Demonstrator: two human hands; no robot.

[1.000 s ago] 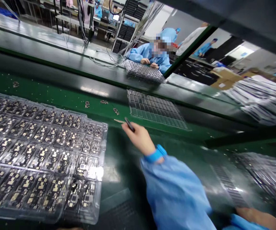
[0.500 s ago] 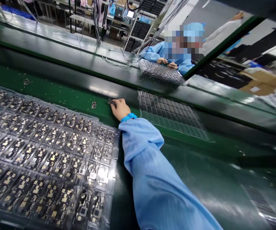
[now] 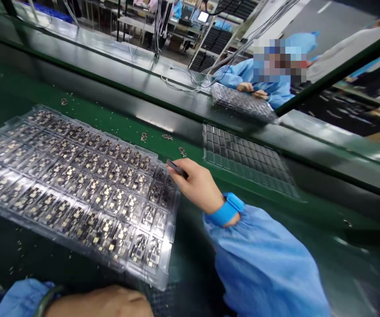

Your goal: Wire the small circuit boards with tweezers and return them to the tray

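My right hand, with a blue wristband, pinches a slim dark piece between thumb and fingers; its exact kind does not show. The hand hovers by the far right corner of a clear plastic tray whose pockets hold rows of small circuit boards. Just beyond the hand, a loose small board lies on the green surface, with another board and a third board to its left. My left hand is at the bottom edge, before the tray's near side, its fingers out of sight.
Behind my right hand lies a clear tray with unfilled pockets. Tiny scraps dot the green surface. Across the metal ledge, a co-worker in blue handles something over another tray. Cables lie on the ledge.
My right hand has drawn back toward me with the dark piece, leaving small boards visible where it was. My left hand has come into view at the bottom. The view has shifted.
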